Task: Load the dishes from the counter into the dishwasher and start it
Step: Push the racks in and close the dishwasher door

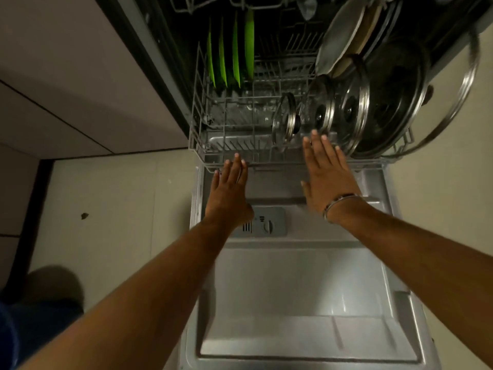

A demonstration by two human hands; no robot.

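Pressing flat, left hand (230,186) and right hand (329,176) seemingly touch lower rack (202,152) front.

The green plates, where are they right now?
In the head view, four green plates stand on edge at the back left of the grey wire lower rack, left of the steel-rimmed glass lids.

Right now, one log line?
phase: pushing lower rack in | left hand: flat on rack front | right hand: open | door: down
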